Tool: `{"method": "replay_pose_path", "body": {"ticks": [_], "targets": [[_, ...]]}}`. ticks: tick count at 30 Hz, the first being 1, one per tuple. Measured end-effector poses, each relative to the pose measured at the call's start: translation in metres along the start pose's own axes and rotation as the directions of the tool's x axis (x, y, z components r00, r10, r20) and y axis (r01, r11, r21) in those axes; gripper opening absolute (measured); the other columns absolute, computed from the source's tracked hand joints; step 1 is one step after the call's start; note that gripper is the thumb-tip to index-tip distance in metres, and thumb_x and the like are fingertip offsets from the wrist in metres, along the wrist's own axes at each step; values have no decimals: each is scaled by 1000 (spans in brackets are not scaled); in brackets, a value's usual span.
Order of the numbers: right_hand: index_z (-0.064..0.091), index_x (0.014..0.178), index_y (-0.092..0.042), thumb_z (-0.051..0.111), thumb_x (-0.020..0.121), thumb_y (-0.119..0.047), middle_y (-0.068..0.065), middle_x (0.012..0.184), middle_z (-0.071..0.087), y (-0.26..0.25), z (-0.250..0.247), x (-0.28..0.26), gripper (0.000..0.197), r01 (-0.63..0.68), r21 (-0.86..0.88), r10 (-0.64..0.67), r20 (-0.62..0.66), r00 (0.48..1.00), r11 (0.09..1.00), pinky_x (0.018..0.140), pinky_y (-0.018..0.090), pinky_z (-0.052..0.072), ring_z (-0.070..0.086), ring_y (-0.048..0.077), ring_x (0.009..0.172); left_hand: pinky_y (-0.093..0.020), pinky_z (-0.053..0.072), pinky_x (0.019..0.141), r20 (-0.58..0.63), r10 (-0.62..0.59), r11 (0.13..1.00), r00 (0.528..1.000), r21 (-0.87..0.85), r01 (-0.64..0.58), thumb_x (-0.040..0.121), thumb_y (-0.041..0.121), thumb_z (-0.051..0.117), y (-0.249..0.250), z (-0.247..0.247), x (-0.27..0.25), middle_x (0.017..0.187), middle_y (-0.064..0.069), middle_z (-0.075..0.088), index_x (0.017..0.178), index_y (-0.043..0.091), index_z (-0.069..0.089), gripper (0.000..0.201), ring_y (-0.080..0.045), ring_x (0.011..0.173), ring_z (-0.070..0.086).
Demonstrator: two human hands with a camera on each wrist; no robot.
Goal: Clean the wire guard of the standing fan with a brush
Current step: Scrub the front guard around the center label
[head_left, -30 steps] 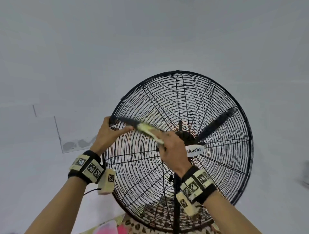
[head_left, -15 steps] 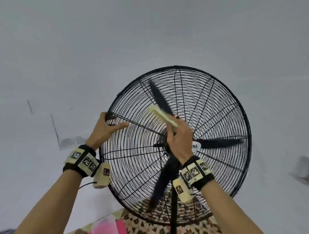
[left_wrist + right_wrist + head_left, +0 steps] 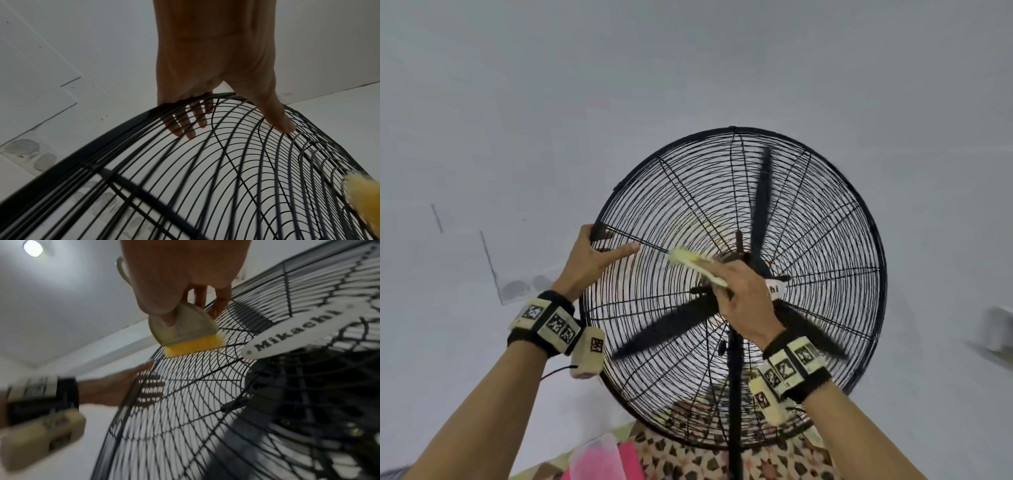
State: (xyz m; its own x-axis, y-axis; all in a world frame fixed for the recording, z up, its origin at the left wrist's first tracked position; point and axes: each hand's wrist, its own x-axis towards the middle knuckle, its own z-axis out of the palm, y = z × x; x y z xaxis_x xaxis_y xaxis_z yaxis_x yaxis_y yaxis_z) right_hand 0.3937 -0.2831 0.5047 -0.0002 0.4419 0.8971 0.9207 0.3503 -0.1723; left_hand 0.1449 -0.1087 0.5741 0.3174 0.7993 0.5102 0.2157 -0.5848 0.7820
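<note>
Overhead, so to speak, the round black wire guard of the standing fan fills the middle of the head view, tilted toward the camera on its black pole, with three dark blades blurred behind the wires. At the guard's left rim, the left hand grips: its fingers curl over the rim and show through the wires, and the thumb lies flat on the front. Near the hub, the right hand pinches the pale wooden handle of a small yellow-bristled brush, whose bristles touch the guard's wires left of the white oval "Mikachi" badge. Behind the fan stretches a plain pale grey-white wall bearing thin dark lines and a few grey smudges to the left. A round ceiling light glows in the right wrist view. Below the guard, near the camera, lies brown-and-cream patterned fabric beside something pink.
</note>
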Motion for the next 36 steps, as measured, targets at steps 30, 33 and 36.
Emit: {"method": "replay_pose_path", "body": {"ticks": [30, 33, 36], "targets": [[56, 138, -40, 60, 102, -16, 3, 105, 66, 23, -23, -31, 44, -210, 195, 227, -68, 972, 958, 59, 31, 60, 68, 11, 76, -24, 42, 89, -25, -11, 1000, 1000, -13, 11, 72, 57, 87, 4, -5, -11, 122, 14, 55, 131, 24, 45, 80, -7, 111, 55], [59, 139, -30, 63, 97, -1, 7, 111, 63, 23, -27, -39, 52, -249, 120, 271, -230, 935, 961, 65, 12, 55, 66, -4, 83, -36, 45, 101, -20, -5, 1000, 1000, -1, 5, 73, 56, 88, -1, -3, -12, 127, 6, 58, 132, 23, 46, 79, -14, 117, 57], [57, 139, -30, 67, 92, 1, 8, 110, 64, 19, -26, -48, 57, -199, -5, 197, -91, 976, 980, 70, 10, 45, 56, 5, 87, -29, 45, 94, -22, 0, 1000, 1000, 11, 0, 74, 54, 87, 1, -2, -13, 125, 5, 57, 130, 23, 45, 76, -18, 119, 56]]}}
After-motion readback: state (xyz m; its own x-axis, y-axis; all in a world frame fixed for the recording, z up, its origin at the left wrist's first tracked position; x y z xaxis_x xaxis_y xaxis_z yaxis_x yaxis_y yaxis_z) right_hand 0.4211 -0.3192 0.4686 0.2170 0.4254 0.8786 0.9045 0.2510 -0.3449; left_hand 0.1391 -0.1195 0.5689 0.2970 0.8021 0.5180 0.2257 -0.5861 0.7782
